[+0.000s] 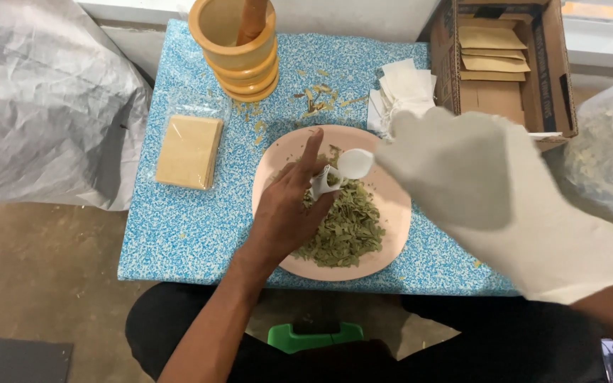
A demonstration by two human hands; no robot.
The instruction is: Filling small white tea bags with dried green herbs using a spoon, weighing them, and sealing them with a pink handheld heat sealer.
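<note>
From the head camera we look down on a small counter (179,227) covered in a blue speckled pattern. Near its middle sits a round pink plate (391,213) heaped with dried green leaves (345,227). Our bare left hand (289,206) reaches over the plate from the near side, its fingers pinched around a small white paper pouch (321,181) held open just above the leaves. Our right hand (491,191), in a white glove, comes in from the right and fills much of that side of the picture; it holds a white plastic spoon (355,163) whose bowl touches the mouth of the pouch. The glove hides the grip on the handle, so we cannot tell how tightly it is closed. At the far edge of the counter stands a wooden mortar (239,53) with a pestle (251,20) leaning inside it, and loose leaf scraps lie scattered just beside it. To the left of the plate lies a stack of tan sachets (189,150) in clear wrap. Beyond the plate on the far right rests a pile of empty white pouches (402,92), next to an open cardboard box (548,78) holding brown envelopes (494,50).
</note>
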